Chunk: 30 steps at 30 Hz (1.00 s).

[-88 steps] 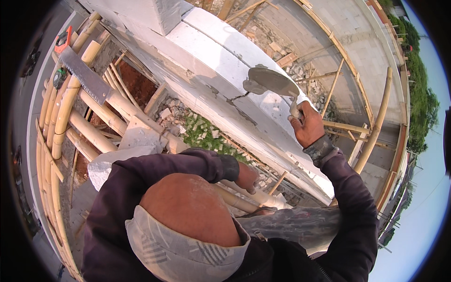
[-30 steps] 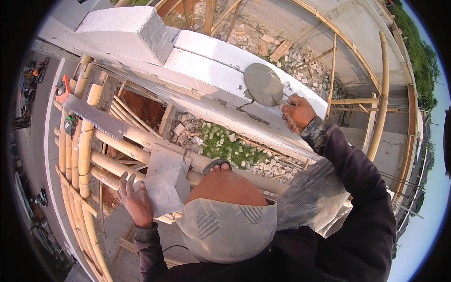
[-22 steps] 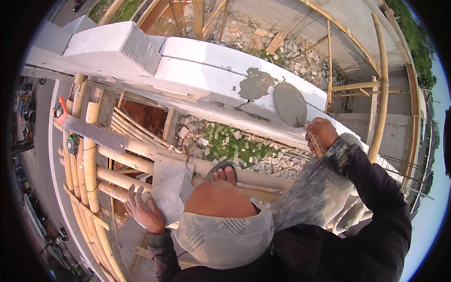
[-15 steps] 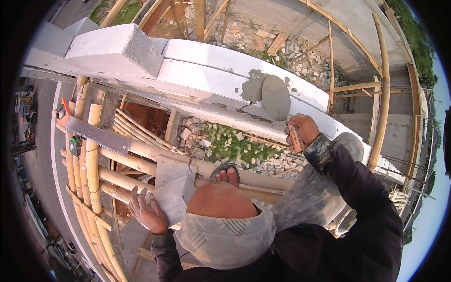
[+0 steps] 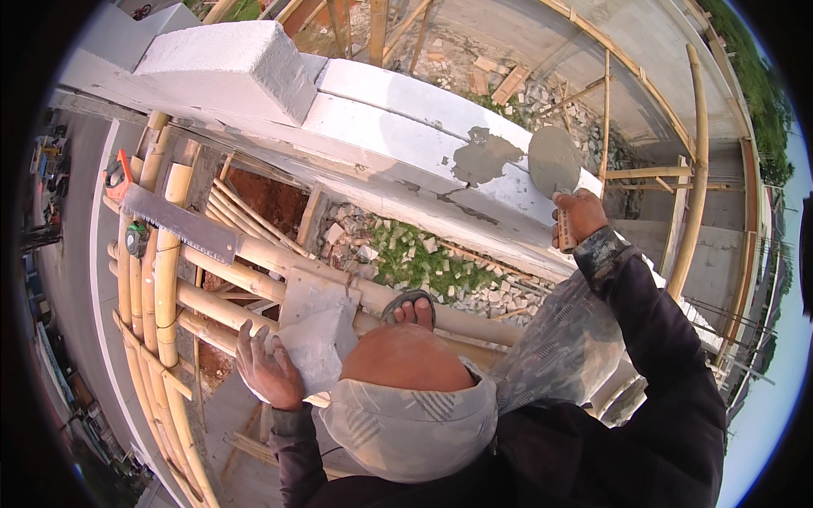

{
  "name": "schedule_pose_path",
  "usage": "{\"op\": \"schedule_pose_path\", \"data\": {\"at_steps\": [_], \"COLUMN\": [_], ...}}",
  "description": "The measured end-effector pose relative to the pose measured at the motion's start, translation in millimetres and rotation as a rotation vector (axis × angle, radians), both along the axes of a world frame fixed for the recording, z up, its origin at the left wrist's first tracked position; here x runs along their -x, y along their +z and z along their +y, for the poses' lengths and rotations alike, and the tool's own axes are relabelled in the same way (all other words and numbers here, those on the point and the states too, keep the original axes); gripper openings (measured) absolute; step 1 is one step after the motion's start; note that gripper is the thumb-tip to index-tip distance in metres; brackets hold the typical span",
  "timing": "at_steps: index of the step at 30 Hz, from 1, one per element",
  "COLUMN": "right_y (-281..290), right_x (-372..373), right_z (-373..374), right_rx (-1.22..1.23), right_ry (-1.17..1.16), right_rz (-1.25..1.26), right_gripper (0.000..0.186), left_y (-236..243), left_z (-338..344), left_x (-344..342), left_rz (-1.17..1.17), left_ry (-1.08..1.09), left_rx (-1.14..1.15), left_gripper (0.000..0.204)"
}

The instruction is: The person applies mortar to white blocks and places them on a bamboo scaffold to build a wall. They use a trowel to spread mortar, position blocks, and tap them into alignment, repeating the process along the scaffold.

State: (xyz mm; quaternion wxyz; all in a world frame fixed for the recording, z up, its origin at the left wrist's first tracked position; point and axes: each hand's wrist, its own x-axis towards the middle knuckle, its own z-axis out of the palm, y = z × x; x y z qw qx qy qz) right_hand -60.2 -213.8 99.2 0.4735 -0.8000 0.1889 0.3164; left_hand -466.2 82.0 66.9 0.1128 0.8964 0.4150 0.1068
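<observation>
My right hand [image 5: 583, 218] is closed around the handle of a trowel [image 5: 555, 161] with a rounded grey blade. The blade lies over the top of a white block wall [image 5: 373, 127], right of a patch of wet grey mortar [image 5: 486, 157]. Some mortar is also smeared down the wall's near side. My left hand [image 5: 269, 368], fingers stretched and spread, rests against the side of a pale block [image 5: 320, 345]. That block sits on the bamboo poles beside my knee, and I cannot tell how firmly the hand touches it.
Bamboo scaffold poles [image 5: 229, 275] cross under my sandalled foot [image 5: 412, 310]. On them lie a handsaw [image 5: 182, 223] with an orange handle and a tape measure [image 5: 135, 240]. Rubble and grass [image 5: 415, 258] show below, a road [image 5: 76, 229] far down left. An upright pole [image 5: 696, 169] stands at right.
The trowel has moved right along the wall top, uncovering more of the mortar patch. My left hand stays by the block. The whole view has shifted slightly.
</observation>
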Motion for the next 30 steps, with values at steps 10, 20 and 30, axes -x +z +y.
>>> {"op": "schedule_pose_path", "data": {"at_steps": [10, 20, 30], "right_y": [4, 9, -15], "right_x": [12, 27, -15], "right_z": [43, 0, 8], "right_rx": [0.4, 0.393, 0.064], "right_ry": [0.949, 0.95, 0.564], "right_rz": [-0.671, -0.715, -0.051], "right_gripper": [0.032, 0.031, 0.021], "left_y": [0, -4, -7], "left_z": [-1, 1, 3], "left_x": [2, 2, 4], "left_rz": [-0.003, -0.017, -0.019], "left_ry": [0.009, 0.002, 0.003], "left_rx": [-0.009, 0.008, 0.056], "left_gripper": [0.026, 0.025, 0.027]}}
